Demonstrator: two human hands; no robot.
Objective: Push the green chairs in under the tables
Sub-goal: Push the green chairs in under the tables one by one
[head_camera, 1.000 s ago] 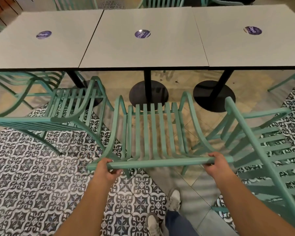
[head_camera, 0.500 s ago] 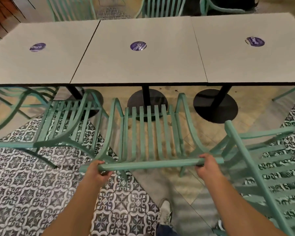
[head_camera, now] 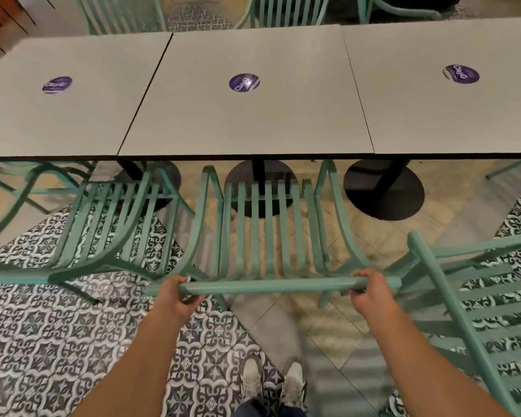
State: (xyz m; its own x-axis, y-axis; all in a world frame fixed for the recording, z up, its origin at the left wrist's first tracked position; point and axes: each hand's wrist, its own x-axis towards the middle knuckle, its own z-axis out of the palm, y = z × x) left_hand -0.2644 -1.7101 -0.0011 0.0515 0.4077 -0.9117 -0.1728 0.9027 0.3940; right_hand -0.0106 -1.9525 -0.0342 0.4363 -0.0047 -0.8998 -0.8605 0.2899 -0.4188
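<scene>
On the left, a green chair (head_camera: pixel 103 236) is seen already partly tucked, its front slats lying under the edge of the left bench (head_camera: pixel 57 121). The middle chair (head_camera: pixel 268 230) is lined up with the middle bench (head_camera: pixel 247 121), its top rail gripped near each end by the left hand (head_camera: pixel 175 299) and right hand (head_camera: pixel 370 293), fingers curled round it, probably so it is driven in straight. On the right, a third chair (head_camera: pixel 469 320) stands angled, well out from its bench (head_camera: pixel 448 115).

Dim, warm indoor light, soft motion blur throughout, wide-angle bending at edges, faint shadows under tables (head_camera: pixel 253 115).
</scene>
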